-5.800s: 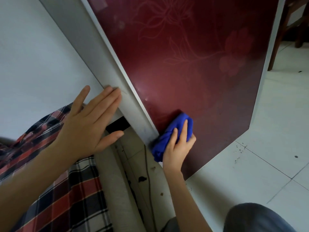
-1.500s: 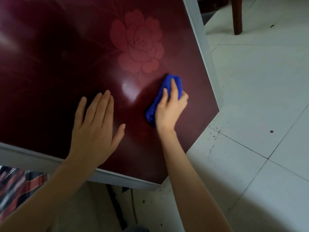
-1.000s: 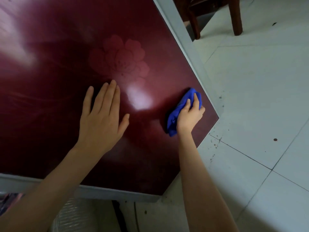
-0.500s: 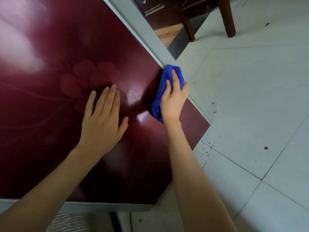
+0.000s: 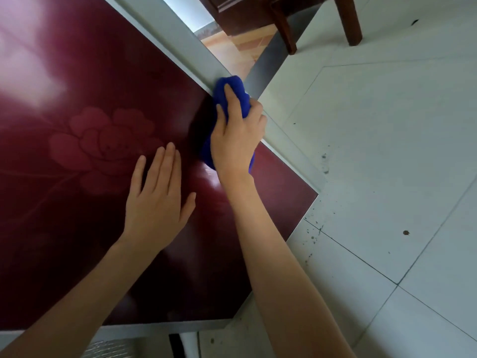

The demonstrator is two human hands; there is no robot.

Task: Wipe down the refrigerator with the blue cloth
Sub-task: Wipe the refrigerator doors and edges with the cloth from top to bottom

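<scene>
1. The refrigerator (image 5: pixel 77 60) has a shiny dark red door with a pale pink flower (image 5: pixel 103 140) drawn on it.
2. The blue cloth (image 5: pixel 232 91) is bunched up to the right of the flower. It is pressed where the red door meets the grey edge (image 5: pixel 185 47).
3. The right hand (image 5: pixel 237 135) lies on the cloth with its fingers curled round it, holding it.
4. The left hand (image 5: pixel 157 200) lies flat just below and right of the flower. Its fingers are straight and hold nothing.
5. Far right of the flower are the white floor tiles (image 5: pixel 387 151) and the brown chair legs (image 5: pixel 348 21).
</scene>
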